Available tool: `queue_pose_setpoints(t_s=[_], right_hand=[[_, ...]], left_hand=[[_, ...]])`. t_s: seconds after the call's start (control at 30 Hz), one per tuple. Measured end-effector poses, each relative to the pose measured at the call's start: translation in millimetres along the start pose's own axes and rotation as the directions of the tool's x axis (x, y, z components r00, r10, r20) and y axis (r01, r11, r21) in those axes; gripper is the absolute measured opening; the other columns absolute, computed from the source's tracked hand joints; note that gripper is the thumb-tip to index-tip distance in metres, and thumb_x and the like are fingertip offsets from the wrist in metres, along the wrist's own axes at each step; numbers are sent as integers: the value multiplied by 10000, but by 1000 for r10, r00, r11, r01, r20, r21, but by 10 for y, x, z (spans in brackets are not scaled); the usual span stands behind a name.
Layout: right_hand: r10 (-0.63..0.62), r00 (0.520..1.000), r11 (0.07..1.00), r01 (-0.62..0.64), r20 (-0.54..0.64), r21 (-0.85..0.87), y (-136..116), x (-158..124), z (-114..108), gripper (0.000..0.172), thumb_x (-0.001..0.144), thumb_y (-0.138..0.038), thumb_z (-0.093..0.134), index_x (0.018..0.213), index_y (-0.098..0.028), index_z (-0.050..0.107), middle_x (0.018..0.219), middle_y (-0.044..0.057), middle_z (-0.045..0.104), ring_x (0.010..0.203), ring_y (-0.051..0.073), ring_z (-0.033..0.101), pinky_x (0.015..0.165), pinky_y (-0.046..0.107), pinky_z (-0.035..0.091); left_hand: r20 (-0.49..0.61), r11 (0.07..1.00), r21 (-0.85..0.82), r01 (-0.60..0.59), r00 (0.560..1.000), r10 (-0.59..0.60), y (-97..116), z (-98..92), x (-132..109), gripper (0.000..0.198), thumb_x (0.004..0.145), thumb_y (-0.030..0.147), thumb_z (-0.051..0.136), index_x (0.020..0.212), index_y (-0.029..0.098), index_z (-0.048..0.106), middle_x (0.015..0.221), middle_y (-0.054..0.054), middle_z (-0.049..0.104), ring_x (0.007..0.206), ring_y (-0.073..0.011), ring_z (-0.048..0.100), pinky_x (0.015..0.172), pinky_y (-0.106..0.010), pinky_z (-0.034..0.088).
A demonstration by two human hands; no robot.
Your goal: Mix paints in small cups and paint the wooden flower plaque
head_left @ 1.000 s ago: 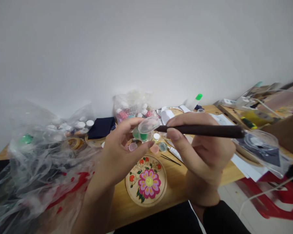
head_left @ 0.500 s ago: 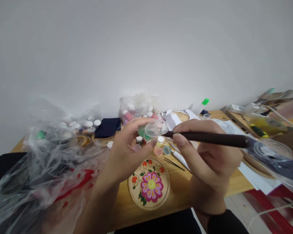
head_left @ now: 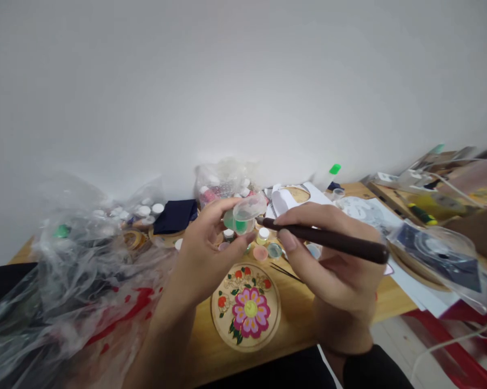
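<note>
My left hand (head_left: pixel 201 251) is closed around a small clear plastic cup (head_left: pixel 241 226) with green paint in it, held up over the table. The cup's clear lid (head_left: pixel 250 207) stands open above it. In my right hand (head_left: pixel 340 265) I pinch a dark brown pen-like tool (head_left: pixel 332 241), its thin tip close beside the cup; whether they touch I cannot tell. Below both hands lies a round wooden board (head_left: pixel 218 324) showing a pink flower with a yellow centre, red-orange blooms and green leaves.
Several small paint pots, including an orange one (head_left: pixel 260 253), and thin dark sticks (head_left: pixel 286 272) lie behind the board. Crumpled clear plastic (head_left: pixel 85 281) covers the left. Dark folded cloth (head_left: pixel 175 216) lies at the back, papers (head_left: pixel 413 289) and a bagged hoop (head_left: pixel 441 259) at right.
The tool's rear end has swung left and down, and its tip has drawn slightly back from the cup. The cup and lid have shifted left, with the green inside showing more clearly.
</note>
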State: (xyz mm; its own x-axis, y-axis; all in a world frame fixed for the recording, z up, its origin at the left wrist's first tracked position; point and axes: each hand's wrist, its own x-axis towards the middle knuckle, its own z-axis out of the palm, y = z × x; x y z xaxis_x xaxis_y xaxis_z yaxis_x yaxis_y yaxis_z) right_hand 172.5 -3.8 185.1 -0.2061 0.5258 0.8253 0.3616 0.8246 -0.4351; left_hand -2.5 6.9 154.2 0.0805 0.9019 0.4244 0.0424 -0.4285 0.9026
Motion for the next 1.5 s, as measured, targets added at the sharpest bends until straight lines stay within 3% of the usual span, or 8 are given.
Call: queue_pose_setpoints(t_s=[0.17,0.3,0.57,0.8,0.97,1.2,1.5], right_hand=[[37,998,999,-39,58,36,-15,36,-22,151,794,-80,595,877,-199,637,739,-15,680,681,117,628,608,272,496],[42,992,992,-56,119,112,22,59,-34,64,866,-142,604,833,-182,641,737,-3,681,670,103,614,616,267,489],[127,973,987,-143,191,76,59,45,-94,87,892,-154,587,874,-181,668,765,-9,699,684,91,629,619,240,492],[153,984,970,-168,96,176,64,43,-91,120,890,-153,607,883,-225,702,727,-23,687,629,103,642,514,231,487],[131,984,965,-155,122,212,73,43,-77,122,887,-167,613,900,-245,707,743,-17,698,653,121,661,521,240,519],[148,983,975,-163,107,149,80,29,-74,114,892,-170,616,818,-218,689,703,-18,679,622,105,641,488,222,475],[123,990,985,-130,62,113,75,35,-70,103,900,-169,603,857,-216,683,718,-20,672,621,96,621,508,239,453]], left_hand=[[-26,997,79,19,1000,-17,-43,0,-24,401,759,233,767,1142,263,651,1103,-43,690,998,-212,671,868,-364,586],[-61,982,185,25,998,-14,-16,-2,-36,383,755,252,770,1118,262,649,1082,-42,680,993,-226,658,863,-386,573],[-60,951,304,-55,995,77,-26,-27,-15,328,747,241,773,1050,266,649,1031,-39,648,956,-234,627,833,-399,547],[-48,942,325,-84,993,106,-12,-35,-17,321,748,221,779,1040,266,653,1020,-45,654,941,-242,621,849,-419,536],[-34,954,285,-88,994,102,1,-28,-16,313,737,181,764,1018,266,656,1002,-35,661,954,-245,634,818,-404,558],[-34,955,288,-76,995,89,19,-21,-5,286,742,167,747,997,256,654,1003,-32,665,954,-242,640,822,-404,555],[-25,943,321,-91,994,104,14,-21,-19,307,740,177,765,1017,253,654,997,-34,665,942,-235,646,835,-401,548]])
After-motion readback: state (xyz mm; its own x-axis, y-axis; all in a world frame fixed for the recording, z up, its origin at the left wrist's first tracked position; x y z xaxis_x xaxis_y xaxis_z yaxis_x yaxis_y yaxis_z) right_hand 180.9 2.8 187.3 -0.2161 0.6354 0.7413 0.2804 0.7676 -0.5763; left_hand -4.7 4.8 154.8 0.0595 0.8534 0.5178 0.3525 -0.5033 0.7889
